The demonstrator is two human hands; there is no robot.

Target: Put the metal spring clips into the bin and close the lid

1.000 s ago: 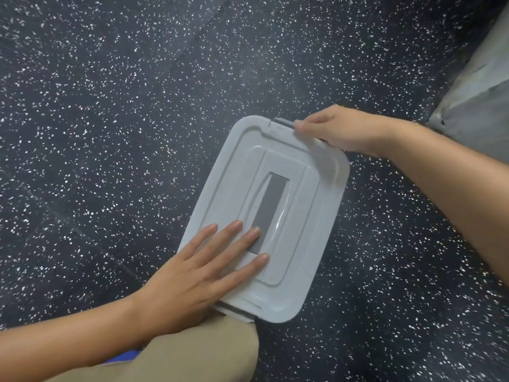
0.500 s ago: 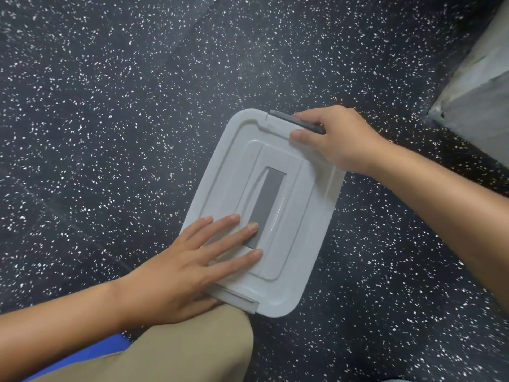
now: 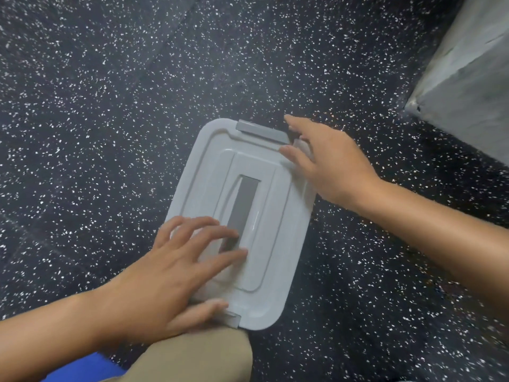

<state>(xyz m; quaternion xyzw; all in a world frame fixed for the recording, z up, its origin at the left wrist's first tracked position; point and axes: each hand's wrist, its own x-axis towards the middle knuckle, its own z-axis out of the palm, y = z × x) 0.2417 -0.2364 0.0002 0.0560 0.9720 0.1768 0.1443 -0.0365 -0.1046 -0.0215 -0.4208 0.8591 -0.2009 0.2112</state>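
The bin's pale grey lid [image 3: 272, 244] lies flat on the bin, on the dark speckled floor [image 3: 110, 106]. Your left hand [image 3: 165, 274] rests open on the lid's near end, fingers spread beside the 1 dark strip [image 3: 243, 205] at the lid's middle. Your right hand [image 3: 330, 164] is open at the lid's far corner, next to the grey latch [image 3: 261, 130]. Spring clips cannot be seen.

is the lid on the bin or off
On. The lid lies flat over the bin, the left hand pressing it. Whether the far latch is locked cannot be told.
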